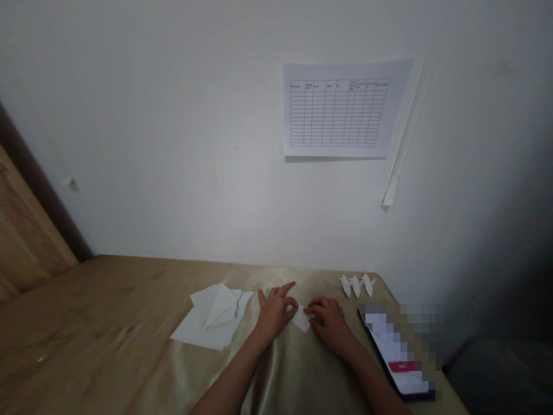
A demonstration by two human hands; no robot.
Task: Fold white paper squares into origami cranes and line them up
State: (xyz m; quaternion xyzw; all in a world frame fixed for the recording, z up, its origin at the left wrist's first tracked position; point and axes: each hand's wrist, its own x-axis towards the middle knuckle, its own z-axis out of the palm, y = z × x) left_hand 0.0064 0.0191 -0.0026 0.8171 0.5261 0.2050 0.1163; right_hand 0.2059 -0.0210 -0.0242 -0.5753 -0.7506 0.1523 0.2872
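A small folded piece of white paper [303,324] lies on the cloth between my two hands, one corner pointing toward me. My left hand [274,311] pinches its left edge with thumb and forefinger, while the other fingers stick out. On the opposite edge, the curled fingers of my right hand [329,318] grip the paper. Three small folded paper cranes [356,286] stand in a row beyond my right hand. To the left of my left hand is a loose pile of white paper sheets [211,323], with a creased piece on top.
A shiny gold cloth [129,334] covers the table. At the right edge lies a tablet [400,357] with its screen lit, partly blurred out. Behind the table rises a white wall [173,144] bearing a printed table sheet [339,112]. Wooden furniture [30,225] stands at the left.
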